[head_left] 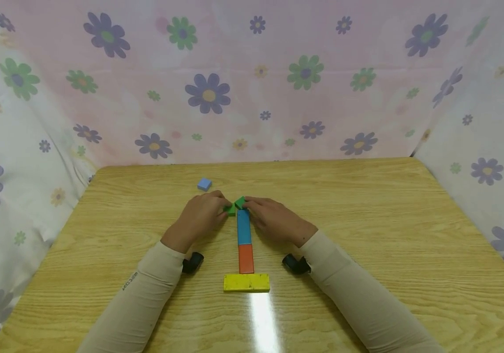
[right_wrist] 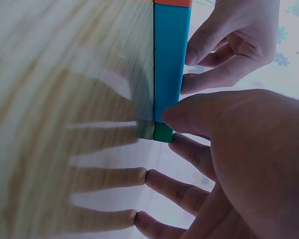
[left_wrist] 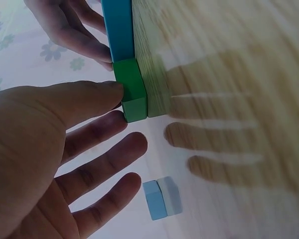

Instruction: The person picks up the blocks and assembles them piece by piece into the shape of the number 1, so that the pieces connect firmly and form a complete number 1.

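My left hand pinches a green block between thumb and index finger; its other fingers are spread in the left wrist view. My right hand pinches a second green block, tilted in the head view, by the far end of a long blue block. In the right wrist view its thumb overlaps the end of the blue block, and the index finger touches the green one. A red block continues the line from the blue one. Crosswise at its near end lies a yellow block.
A small light blue block lies on the wooden table beyond my left hand. Flowered cloth hangs along the back and both sides. Black devices sit under the wrists.
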`<move>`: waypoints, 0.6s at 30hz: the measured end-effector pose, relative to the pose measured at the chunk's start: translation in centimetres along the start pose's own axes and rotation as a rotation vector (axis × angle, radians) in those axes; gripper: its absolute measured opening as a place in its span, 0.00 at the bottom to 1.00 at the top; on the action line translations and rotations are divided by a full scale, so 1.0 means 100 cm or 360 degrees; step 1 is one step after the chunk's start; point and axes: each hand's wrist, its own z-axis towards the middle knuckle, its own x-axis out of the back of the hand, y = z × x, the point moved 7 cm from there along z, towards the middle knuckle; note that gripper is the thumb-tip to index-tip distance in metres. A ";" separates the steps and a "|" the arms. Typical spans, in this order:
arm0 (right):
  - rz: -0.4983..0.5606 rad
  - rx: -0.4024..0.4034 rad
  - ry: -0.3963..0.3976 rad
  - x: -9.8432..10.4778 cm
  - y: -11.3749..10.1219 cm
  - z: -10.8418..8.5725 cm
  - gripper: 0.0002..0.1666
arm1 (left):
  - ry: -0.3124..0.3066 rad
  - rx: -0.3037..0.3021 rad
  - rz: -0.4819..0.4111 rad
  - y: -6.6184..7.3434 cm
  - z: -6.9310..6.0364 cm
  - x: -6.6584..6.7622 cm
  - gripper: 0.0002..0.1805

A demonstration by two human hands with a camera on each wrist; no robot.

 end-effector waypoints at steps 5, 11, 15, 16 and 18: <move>0.0001 -0.0006 0.0001 0.000 0.000 0.000 0.23 | -0.0018 0.0009 0.0001 0.000 0.000 -0.001 0.15; -0.0008 -0.0004 0.0007 0.001 0.001 0.000 0.22 | -0.0026 0.0026 -0.0013 0.000 0.000 -0.001 0.15; 0.0000 0.0000 0.0011 0.001 0.000 0.000 0.23 | -0.0018 0.0023 -0.0025 0.001 -0.001 0.001 0.15; 0.0004 -0.0001 0.0010 0.001 0.000 0.000 0.23 | -0.0016 0.0021 -0.0027 0.001 -0.001 0.001 0.15; 0.0008 -0.0008 0.0003 0.001 0.000 0.000 0.24 | -0.0010 0.0016 -0.0025 0.002 -0.001 0.002 0.15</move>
